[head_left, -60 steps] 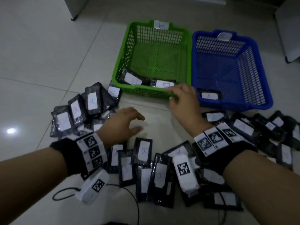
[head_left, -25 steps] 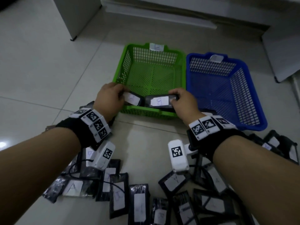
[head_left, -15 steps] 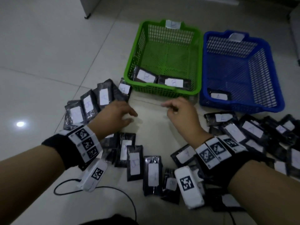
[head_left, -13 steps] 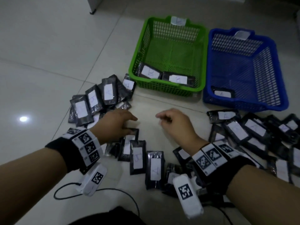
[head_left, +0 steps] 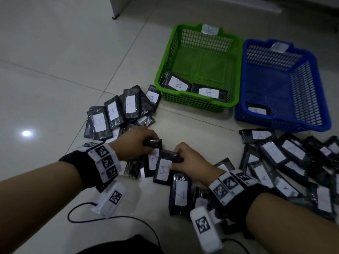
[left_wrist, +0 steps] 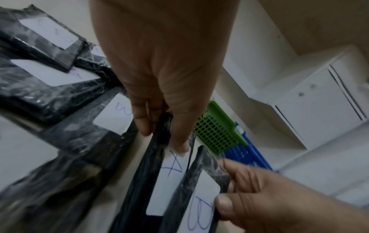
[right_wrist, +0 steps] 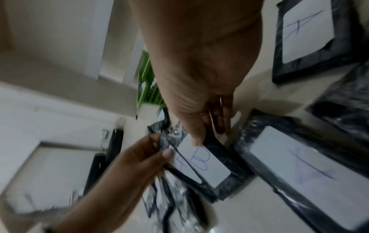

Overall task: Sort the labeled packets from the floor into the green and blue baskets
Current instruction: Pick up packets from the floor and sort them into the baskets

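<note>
Head view: on the floor before the green basket (head_left: 194, 104) and blue basket (head_left: 282, 123), the left hand (head_left: 134, 143) pinches the A packet (head_left: 152, 158); the right hand (head_left: 190, 160) pinches the B packet (head_left: 163, 169).

Left wrist view: thumb on the A label.

Right wrist view: thumb on the B label.

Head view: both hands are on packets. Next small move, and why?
Probably lift both packets clear of the pile. The left hand pinches the packet marked A and the right hand pinches the packet marked B; both still overlap their neighbours. The green basket already holds two B packets, so B likely goes there and A to the blue basket.
</note>
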Motion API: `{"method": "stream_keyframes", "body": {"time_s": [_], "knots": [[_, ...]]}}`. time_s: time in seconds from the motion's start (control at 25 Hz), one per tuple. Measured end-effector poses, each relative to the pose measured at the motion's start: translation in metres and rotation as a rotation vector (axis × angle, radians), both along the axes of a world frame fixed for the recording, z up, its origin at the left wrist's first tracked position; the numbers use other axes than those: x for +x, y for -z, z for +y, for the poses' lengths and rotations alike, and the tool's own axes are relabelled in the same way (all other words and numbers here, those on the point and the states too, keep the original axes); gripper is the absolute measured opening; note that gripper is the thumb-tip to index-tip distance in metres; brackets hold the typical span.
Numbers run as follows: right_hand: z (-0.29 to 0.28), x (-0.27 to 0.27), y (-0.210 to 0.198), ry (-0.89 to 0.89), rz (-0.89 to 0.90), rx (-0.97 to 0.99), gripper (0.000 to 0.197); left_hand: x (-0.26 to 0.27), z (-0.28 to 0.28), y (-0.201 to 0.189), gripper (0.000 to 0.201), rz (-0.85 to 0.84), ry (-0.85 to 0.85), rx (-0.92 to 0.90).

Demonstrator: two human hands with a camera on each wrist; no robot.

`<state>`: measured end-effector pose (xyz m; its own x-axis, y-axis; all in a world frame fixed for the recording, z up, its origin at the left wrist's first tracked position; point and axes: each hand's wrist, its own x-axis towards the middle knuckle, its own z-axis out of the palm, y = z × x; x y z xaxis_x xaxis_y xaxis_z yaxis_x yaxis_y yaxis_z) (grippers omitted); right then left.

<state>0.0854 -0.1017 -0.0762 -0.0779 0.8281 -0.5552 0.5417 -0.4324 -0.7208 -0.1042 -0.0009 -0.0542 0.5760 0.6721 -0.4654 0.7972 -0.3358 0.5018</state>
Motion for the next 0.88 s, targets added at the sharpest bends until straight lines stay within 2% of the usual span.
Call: {"method": "stream_keyframes", "body": {"time_s": [0.12, 0.2, 0.28, 0.36, 0.44, 0.56, 0.68, 0.8, 0.88], "knots": [[0.027, 0.023, -0.025, 0.331, 0.308, 0.027, 0.030, 0.013, 0.017, -0.014, 0.022, -0.206, -0.226, -0.131], [0.054, 0.044, -0.051, 0.472, 0.370, 0.134, 0.025, 0.026, 0.030, -0.022, 0.018, -0.361, -0.360, -0.178], [0.083, 0.070, -0.070, 0.487, 0.258, 0.292, 0.028, 0.043, 0.041, -0.031, 0.019, -0.508, -0.461, -0.238], [0.110, 0.098, -0.086, 0.482, 0.117, 0.413, 0.040, 0.063, 0.052, -0.038, 0.022, -0.627, -0.516, -0.269], [0.129, 0.118, -0.092, 0.424, -0.044, 0.465, 0.048, 0.081, 0.062, -0.046, 0.018, -0.695, -0.542, -0.284], [0.143, 0.138, -0.087, 0.238, -0.226, 0.435, 0.039, 0.106, 0.074, -0.055, 0.014, -0.717, -0.495, -0.294], [0.134, 0.159, -0.079, 0.129, -0.287, 0.372, 0.036, 0.134, 0.082, -0.065, 0.021, -0.740, -0.485, -0.250], [0.105, 0.211, -0.089, 0.108, -0.501, 0.414, 0.037, 0.177, 0.082, -0.082, 0.035, -0.771, -0.459, -0.288], [0.069, 0.257, -0.096, 0.054, -0.601, 0.345, 0.037, 0.218, 0.076, -0.091, 0.032, -0.797, -0.449, -0.302]]}}
